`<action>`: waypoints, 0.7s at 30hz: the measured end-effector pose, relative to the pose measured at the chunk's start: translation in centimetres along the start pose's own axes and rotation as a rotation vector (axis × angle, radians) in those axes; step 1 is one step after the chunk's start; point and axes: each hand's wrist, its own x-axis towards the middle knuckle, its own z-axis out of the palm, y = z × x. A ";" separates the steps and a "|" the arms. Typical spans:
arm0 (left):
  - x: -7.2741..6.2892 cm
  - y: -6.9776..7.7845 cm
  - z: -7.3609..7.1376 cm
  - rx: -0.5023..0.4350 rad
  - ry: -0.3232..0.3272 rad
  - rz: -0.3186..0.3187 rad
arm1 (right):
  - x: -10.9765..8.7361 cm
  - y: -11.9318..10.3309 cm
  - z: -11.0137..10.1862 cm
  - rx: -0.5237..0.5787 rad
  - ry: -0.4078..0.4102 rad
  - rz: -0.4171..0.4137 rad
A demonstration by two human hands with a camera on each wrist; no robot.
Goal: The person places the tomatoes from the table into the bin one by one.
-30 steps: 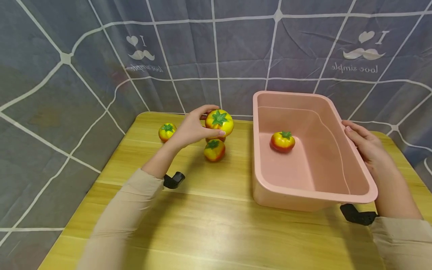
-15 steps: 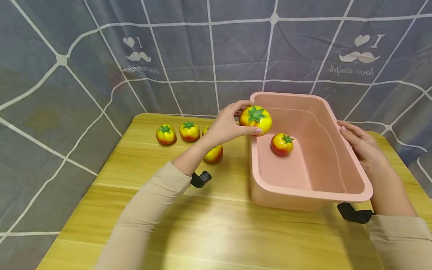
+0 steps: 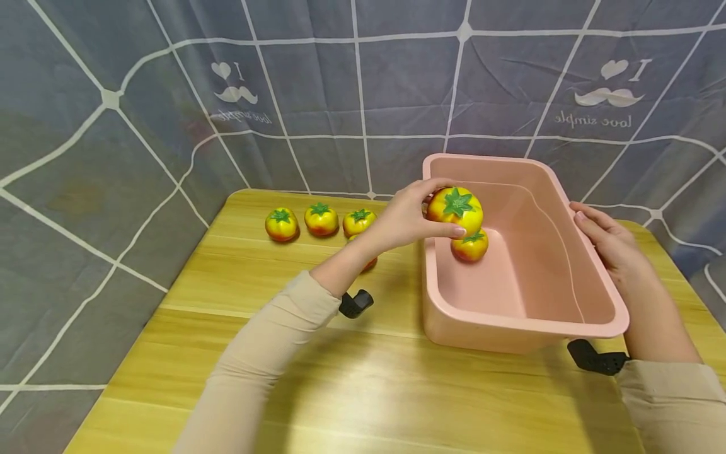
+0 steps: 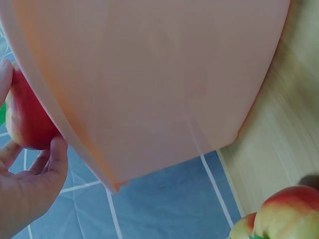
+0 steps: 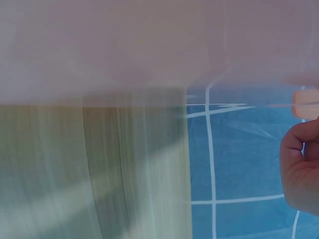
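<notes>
My left hand point(image 3: 404, 217) holds a yellow-and-red toy tomato point(image 3: 457, 211) with a green star-shaped leaf between thumb and fingers, above the left part of a pink plastic bin point(image 3: 518, 327). In the left wrist view, the held tomato's red underside point(image 4: 32, 112) shows beside the bin's rim. Another toy tomato point(image 3: 469, 248) lies on the bin floor, partly hidden below the held one. My right hand point(image 3: 621, 258) grips the bin's right rim; in the right wrist view its curled fingers point(image 5: 304, 144) show at the edge.
On the wooden table point(image 3: 340, 378), left of the bin, sit several more toy tomatoes point(image 3: 281, 224), one mostly hidden behind my left forearm. A grey curtain point(image 3: 408, 82) with white lines hangs behind and to the left. Black mounts point(image 3: 595, 358) are on both wrists.
My left hand has carried the tomato rightward from above the other tomatoes on the table, across the left rim, to over the bin. My right hand stays on the rim.
</notes>
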 end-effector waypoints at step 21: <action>-0.4 0.1 0.6 0.014 -0.028 0.030 | -0.4 0.3 -0.1 0.001 0.006 -0.006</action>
